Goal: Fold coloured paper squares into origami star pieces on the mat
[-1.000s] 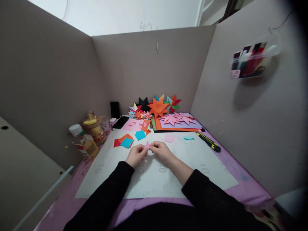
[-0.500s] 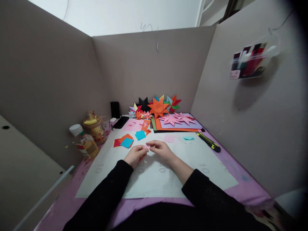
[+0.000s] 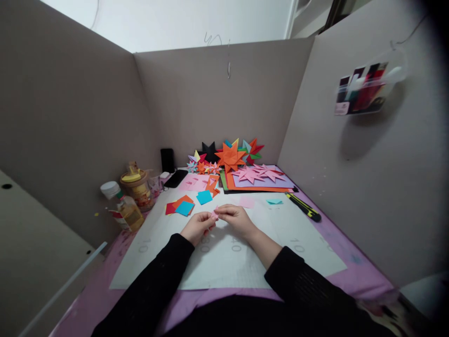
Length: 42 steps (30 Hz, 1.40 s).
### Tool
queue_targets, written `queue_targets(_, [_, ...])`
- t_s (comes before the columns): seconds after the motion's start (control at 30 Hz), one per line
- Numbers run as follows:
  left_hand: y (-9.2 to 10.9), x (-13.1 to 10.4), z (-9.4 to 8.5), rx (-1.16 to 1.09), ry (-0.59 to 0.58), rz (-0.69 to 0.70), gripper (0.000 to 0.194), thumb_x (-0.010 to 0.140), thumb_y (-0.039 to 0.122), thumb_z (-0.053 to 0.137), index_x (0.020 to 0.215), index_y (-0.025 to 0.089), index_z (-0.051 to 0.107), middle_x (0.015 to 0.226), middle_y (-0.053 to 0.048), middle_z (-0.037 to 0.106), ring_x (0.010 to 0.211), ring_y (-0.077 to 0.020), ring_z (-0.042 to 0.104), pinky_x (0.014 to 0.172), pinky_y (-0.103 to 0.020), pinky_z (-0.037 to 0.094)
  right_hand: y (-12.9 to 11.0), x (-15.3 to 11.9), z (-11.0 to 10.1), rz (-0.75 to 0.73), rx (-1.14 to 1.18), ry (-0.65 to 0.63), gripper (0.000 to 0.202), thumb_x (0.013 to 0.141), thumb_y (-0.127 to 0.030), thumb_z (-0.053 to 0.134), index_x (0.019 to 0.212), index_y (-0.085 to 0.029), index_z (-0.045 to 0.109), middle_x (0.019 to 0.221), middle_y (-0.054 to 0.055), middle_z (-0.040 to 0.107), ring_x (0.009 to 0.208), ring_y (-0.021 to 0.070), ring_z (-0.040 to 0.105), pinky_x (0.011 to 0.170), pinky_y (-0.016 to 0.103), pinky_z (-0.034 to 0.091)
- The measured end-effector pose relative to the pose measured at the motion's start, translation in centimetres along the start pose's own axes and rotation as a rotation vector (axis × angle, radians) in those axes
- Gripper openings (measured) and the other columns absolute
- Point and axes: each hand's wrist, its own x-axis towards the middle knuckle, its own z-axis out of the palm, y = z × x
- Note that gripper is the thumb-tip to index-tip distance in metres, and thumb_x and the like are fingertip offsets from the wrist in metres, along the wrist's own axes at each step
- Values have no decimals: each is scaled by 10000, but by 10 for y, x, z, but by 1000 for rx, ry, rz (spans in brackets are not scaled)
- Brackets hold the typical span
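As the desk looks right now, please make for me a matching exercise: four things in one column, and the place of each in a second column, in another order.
Things
1. small pink paper
2. black-and-yellow cutter
3. large orange star
4. pink stars

Places
A. lying on the lilac sheet
B. at the back, beside the black star
C. at the fingertips of the left hand and the right hand
D. by the right edge of the big white sheet

Right pairs: 1-C, 2-D, 3-B, 4-A
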Motion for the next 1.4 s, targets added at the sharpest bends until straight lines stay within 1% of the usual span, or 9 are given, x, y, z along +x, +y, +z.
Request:
queue_targets(0.13, [0, 1, 0, 9, 76, 24, 346, 682, 470, 622, 699, 136, 532, 548, 42, 457, 395, -36, 338, 366, -166, 241, 1, 0, 2, 28, 40, 46, 156, 696, -289, 635, 818, -198, 664, 872, 47, 642, 813, 174, 584, 738, 309, 453])
queue_targets(0.27, [2, 0, 1, 147, 171, 73, 372, 696, 509, 589, 683, 140, 549, 516, 47, 463, 370, -43, 340, 362, -177, 241, 2, 1, 3, 90, 54, 79, 161, 693, -302, 626, 778, -173, 581, 745, 12, 587, 677, 133, 533, 617, 250, 417])
queue_targets(0.4, [4, -1, 3, 274, 219, 134, 371, 705, 509, 576, 639, 144, 557, 509, 41, 488, 388, -58, 375, 397, -192, 273, 4, 1, 5, 101, 22, 35, 158, 693, -307, 625, 710, -164, 560, 696, 2, 568, 655, 128, 513, 633, 254, 400])
queue_targets(0.6, [2, 0, 2, 340, 256, 217, 353, 729, 482, 560, 609, 150, 561, 504, 31, 500, 455, -88, 419, 460, -204, 311, 7, 0, 6, 99, 23, 86, 150, 709, -300, 612, 707, -171, 536, 645, -23, 524, 597, 107, 465, 590, 233, 371])
queue_targets(0.73, [1, 0, 2, 385, 255, 252, 337, 738, 463, 555, 617, 150, 576, 534, 18, 533, 508, -106, 464, 504, -214, 342, 7, 0, 6, 113, 34, 39, 160, 703, -309, 619, 707, -163, 556, 671, -8, 554, 628, 117, 492, 607, 240, 381])
queue_targets(0.83, [3, -1, 2, 408, 264, 261, 326, 740, 451, 555, 618, 150, 583, 541, 15, 543, 523, -111, 477, 520, -218, 354, 6, 0, 7, 113, 36, 42, 158, 694, -305, 626, 702, -160, 565, 668, -8, 560, 625, 115, 495, 611, 242, 384])
queue_targets(0.93, [5, -2, 4, 412, 259, 247, 330, 743, 450, 553, 628, 143, 586, 556, 8, 551, 532, -108, 483, 517, -212, 360, 4, 1, 8, 133, 47, 71, 143, 685, -285, 625, 673, -158, 562, 607, -24, 534, 566, 101, 466, 561, 229, 368])
queue_targets(1.13, [3, -1, 5, 256, 195, 67, 383, 714, 513, 567, 689, 130, 571, 530, 35, 491, 379, -49, 348, 365, -180, 256, -2, 1, 9, 211, 80, 129, 142, 641, -262, 632, 599, -148, 558, 492, -50, 485, 453, 74, 395, 455, 208, 303])
queue_targets(1.4, [-4, 1, 5, 125, 189, 34, 409, 681, 532, 599, 678, 125, 564, 530, 37, 487, 362, -31, 322, 339, -169, 211, 0, 1, 9, 234, 118, 139, 114, 623, -227, 626, 583, -151, 551, 506, -34, 521, 469, 83, 455, 462, 203, 351])
